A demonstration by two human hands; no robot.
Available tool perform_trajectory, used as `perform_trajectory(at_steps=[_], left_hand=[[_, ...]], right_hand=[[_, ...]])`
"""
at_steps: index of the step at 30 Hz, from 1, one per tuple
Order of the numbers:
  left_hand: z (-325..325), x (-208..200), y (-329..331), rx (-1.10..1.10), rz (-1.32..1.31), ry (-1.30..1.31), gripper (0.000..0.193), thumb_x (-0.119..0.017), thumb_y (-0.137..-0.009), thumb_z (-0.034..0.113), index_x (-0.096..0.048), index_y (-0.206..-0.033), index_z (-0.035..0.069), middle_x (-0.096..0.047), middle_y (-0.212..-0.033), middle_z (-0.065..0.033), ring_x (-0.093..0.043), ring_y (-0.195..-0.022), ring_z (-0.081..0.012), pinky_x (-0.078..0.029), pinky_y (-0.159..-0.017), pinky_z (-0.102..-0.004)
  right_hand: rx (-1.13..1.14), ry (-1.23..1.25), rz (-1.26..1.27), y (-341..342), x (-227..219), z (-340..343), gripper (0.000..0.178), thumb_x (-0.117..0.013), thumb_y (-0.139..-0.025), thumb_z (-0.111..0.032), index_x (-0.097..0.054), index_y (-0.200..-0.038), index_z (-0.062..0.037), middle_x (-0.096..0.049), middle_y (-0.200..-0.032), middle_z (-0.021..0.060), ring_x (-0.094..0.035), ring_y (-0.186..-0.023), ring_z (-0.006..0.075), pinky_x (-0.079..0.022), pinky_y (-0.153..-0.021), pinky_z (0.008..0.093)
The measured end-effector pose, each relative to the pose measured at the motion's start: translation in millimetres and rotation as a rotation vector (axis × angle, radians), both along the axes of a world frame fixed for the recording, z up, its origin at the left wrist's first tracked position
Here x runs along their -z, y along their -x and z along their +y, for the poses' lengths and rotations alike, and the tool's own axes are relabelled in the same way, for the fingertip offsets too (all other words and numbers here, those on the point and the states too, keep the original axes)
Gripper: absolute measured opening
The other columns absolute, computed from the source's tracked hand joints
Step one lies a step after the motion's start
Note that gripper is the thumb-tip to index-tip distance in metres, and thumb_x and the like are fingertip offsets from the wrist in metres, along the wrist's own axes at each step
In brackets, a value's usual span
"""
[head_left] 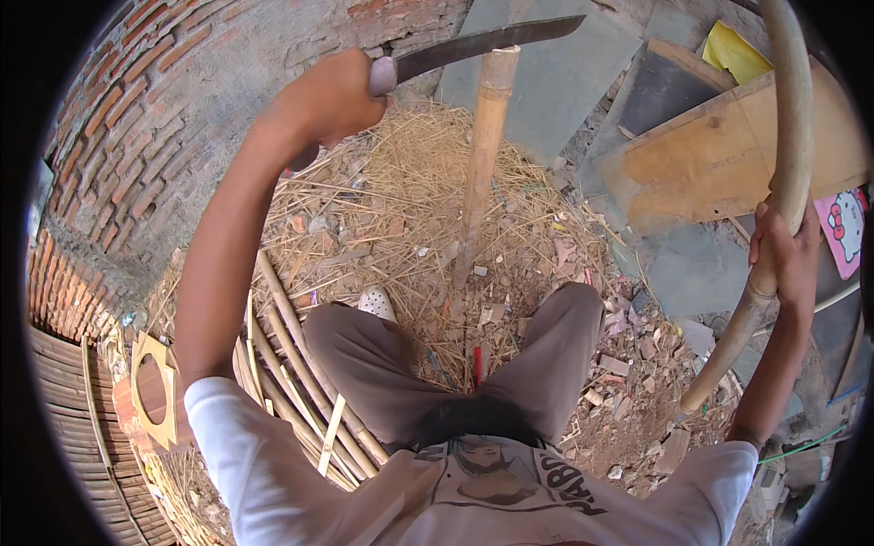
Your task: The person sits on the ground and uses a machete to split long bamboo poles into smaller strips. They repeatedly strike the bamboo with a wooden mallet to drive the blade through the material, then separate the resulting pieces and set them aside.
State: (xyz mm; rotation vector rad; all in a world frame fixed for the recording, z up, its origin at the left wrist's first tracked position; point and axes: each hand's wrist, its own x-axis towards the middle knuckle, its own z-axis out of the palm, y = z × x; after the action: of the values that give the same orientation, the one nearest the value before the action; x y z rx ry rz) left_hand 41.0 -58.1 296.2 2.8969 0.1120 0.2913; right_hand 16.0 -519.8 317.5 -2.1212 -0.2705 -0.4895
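Observation:
My left hand [330, 98] is closed round the pale handle of a machete [482, 44], raised at the upper middle. Its dark blade points right and crosses at the top end of an upright bamboo post [485, 136]; whether the two touch I cannot tell. The post's foot meets the littered ground between my knees. On the right, my right hand [785, 250] grips a long, curved bamboo pole [794, 118], which stands steeply and runs from the top edge down to a cut end beside my right arm.
Bamboo sticks [296, 391] lie by my left leg. Straw [401, 173] and rubble [628, 382] cover the ground. A brick wall [137, 118] rises at left. Boards [719, 150], a yellow piece [736, 53] and a pink picture sheet [842, 227] lean at right. A cut-out panel [146, 350] sits left.

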Motion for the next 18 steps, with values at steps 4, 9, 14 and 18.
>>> perform_trajectory(at_steps=[4, 9, 14, 18], left_hand=[[-10.3, -3.8, -2.7, -0.023, 0.03, 0.017, 0.032, -0.066, -0.089, 0.022, -0.06, -0.105, -0.004, -0.066, -0.079, -0.0166, -0.063, -0.056, -0.0205, -0.048, -0.046, -0.0361], [-15.3, -3.5, -7.5, 0.041, -0.016, -0.009, 0.03, -0.065, -0.09, 0.021, -0.059, -0.105, -0.004, -0.065, -0.077, -0.0168, -0.062, -0.055, -0.0205, -0.048, -0.045, -0.0361], [-24.0, -12.1, -9.8, 0.032, 0.0, -0.05, 0.029, -0.064, -0.09, 0.022, -0.059, -0.105, -0.003, -0.065, -0.076, -0.0163, -0.062, -0.054, -0.0212, -0.047, -0.044, -0.0359], [-28.0, -12.6, -16.0, 0.031, 0.038, -0.037, 0.03, -0.062, -0.09, 0.023, -0.059, -0.104, -0.003, -0.065, -0.077, -0.0164, -0.062, -0.054, -0.0224, -0.048, -0.044, -0.0362]], right_hand=[[0.018, -0.044, -0.054, -12.4, -5.0, -10.0, 0.029, -0.06, -0.083, -0.006, -0.052, -0.11, 0.0031, -0.053, -0.068, 0.0045, -0.051, -0.045, 0.0114, -0.042, -0.042, 0.0269], [-0.136, 0.304, 0.616, -8.7, 30.9, 20.5, 0.058, -0.06, -0.077, -0.001, -0.045, -0.132, 0.0062, -0.053, -0.073, 0.0054, -0.054, -0.046, 0.0138, -0.045, -0.042, 0.0299], [0.084, 0.183, 0.104, 7.5, -40.7, -34.7, 0.052, -0.061, -0.081, -0.012, -0.049, -0.128, 0.0038, -0.053, -0.075, 0.0054, -0.05, -0.048, 0.0115, -0.042, -0.042, 0.0266], [0.015, 0.066, -0.1, 22.7, -85.9, -47.7, 0.022, -0.063, -0.08, -0.012, -0.055, -0.095, 0.0016, -0.054, -0.064, 0.0081, -0.053, -0.046, 0.0175, -0.045, -0.042, 0.0299]])
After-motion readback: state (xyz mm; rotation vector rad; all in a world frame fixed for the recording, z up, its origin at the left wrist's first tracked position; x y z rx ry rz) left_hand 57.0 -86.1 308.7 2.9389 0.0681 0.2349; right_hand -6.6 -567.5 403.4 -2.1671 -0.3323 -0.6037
